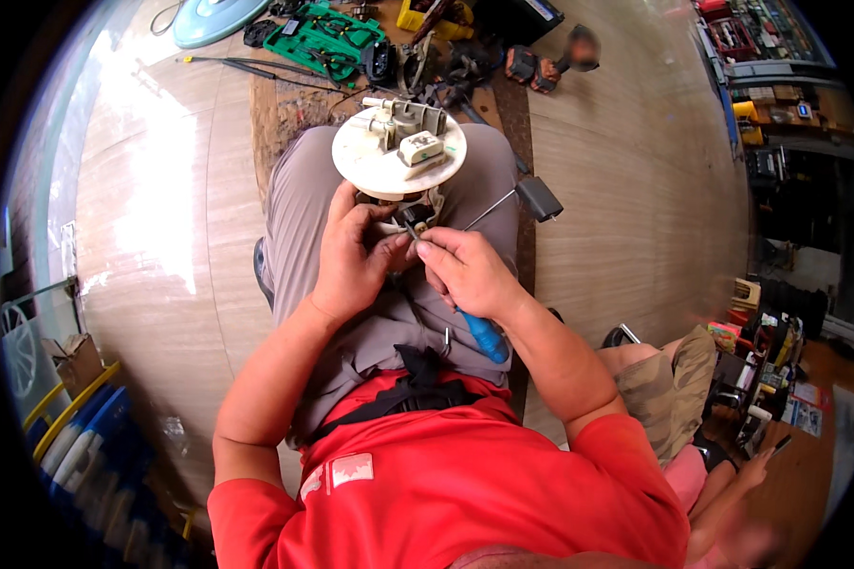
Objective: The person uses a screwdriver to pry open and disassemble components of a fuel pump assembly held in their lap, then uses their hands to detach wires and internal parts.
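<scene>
A fuel pump module with a round off-white flange (356, 156) rests between my thighs. Its black float (539, 199) sticks out to the right on a thin metal rod. My left hand (351, 256) is closed on the module's lower part, just under the flange, with thumb and fingers bent around it. My right hand (470, 270) grips a slim tool with a blue handle (484, 337), apparently a screwdriver; the handle hangs out below my palm. Both hands' fingertips meet at the dark parts under the flange. The tool's tip and most of its shaft are hidden.
A wooden board (289, 109) ahead carries a green tool case (327, 43), a yellow tray (436, 19) and several dark parts. An orange-and-black power tool (533, 68) lies right of them. A person in camouflage shorts (669, 379) sits close at the lower right, near crowded shelves.
</scene>
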`<act>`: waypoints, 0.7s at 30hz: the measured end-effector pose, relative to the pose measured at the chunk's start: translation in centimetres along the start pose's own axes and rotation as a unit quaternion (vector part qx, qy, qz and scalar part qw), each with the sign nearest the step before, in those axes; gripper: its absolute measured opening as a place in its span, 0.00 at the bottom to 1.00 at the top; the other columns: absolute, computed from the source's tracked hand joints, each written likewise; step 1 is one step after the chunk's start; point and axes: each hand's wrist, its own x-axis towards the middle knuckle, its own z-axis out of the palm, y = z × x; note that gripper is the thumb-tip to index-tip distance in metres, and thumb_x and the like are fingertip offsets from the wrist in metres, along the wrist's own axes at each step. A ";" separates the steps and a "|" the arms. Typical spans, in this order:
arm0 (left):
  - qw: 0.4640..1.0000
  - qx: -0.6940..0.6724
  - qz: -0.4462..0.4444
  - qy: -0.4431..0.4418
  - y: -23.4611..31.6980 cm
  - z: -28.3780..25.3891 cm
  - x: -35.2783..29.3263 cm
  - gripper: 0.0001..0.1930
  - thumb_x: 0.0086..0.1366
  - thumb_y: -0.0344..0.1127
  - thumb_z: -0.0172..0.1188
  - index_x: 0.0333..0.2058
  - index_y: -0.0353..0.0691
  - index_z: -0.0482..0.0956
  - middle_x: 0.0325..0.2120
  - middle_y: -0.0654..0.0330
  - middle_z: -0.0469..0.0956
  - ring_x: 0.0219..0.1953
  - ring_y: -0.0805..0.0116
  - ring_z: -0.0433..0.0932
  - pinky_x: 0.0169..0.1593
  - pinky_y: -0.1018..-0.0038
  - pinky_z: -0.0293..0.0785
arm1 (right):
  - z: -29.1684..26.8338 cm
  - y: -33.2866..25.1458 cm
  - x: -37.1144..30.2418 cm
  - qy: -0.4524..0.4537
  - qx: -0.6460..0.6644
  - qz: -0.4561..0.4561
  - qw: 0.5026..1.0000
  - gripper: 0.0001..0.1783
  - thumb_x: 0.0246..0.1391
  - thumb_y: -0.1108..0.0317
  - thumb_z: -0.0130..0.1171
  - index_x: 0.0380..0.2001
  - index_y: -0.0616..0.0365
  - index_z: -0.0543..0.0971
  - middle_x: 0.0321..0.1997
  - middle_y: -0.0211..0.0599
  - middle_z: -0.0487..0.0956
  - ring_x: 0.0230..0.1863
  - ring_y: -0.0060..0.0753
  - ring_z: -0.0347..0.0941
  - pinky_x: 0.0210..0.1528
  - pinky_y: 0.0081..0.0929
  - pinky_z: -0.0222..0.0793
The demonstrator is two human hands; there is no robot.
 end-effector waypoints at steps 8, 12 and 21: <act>0.996 -0.007 0.071 0.048 -0.8 0.8 -0.9 0.18 0.48 0.18 0.70 0.40 0.28 0.78 0.58 0.41 0.68 0.59 0.44 0.72 0.59 0.63 0.72 | 0.0 1.2 -1.1 0.036 -0.090 -0.048 0.994 0.12 0.71 0.65 0.50 0.39 0.63 0.79 0.18 0.23 0.70 0.20 0.14 0.63 0.23 0.21 0.61; 0.995 -0.017 0.085 0.054 -0.8 0.8 -1.0 0.18 0.49 0.18 0.71 0.40 0.29 0.78 0.60 0.41 0.67 0.61 0.43 0.71 0.60 0.62 0.70 | 0.0 2.1 -0.9 0.027 -0.071 -0.073 0.994 0.13 0.71 0.67 0.48 0.47 0.61 0.78 0.17 0.24 0.69 0.16 0.14 0.62 0.19 0.17 0.59; 0.995 -0.065 0.078 0.012 -0.6 0.1 -1.1 0.17 0.53 0.19 0.69 0.43 0.30 0.78 0.64 0.39 0.61 0.65 0.42 0.67 0.63 0.62 0.68 | -0.5 1.1 -1.5 0.032 -0.101 -0.047 0.993 0.10 0.69 0.68 0.52 0.44 0.63 0.80 0.19 0.24 0.70 0.21 0.14 0.63 0.24 0.21 0.61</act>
